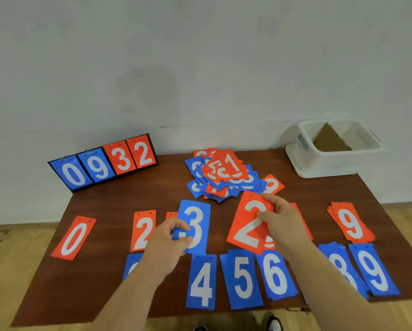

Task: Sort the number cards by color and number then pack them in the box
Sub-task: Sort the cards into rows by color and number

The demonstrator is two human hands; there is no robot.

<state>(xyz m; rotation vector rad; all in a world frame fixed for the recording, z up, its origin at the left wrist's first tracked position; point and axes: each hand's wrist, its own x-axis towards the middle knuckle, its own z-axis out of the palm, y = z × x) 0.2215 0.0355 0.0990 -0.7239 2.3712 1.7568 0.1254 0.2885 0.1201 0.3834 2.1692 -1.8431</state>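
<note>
My left hand pinches a blue 3 card by its lower left edge, just above the table. My right hand grips a red 2 card at its right side, tilted. A mixed heap of red and blue cards lies behind them. Laid out flat are a red 0, a red 2, a red 9 pile, and blue 4, 5, 6, 8 and 9. The white box stands at the back right.
A flip scoreboard reading 0 9 3 2 leans against the wall at the back left of the brown table. A piece of brown cardboard lies inside the box. My shoes show below the table's front edge.
</note>
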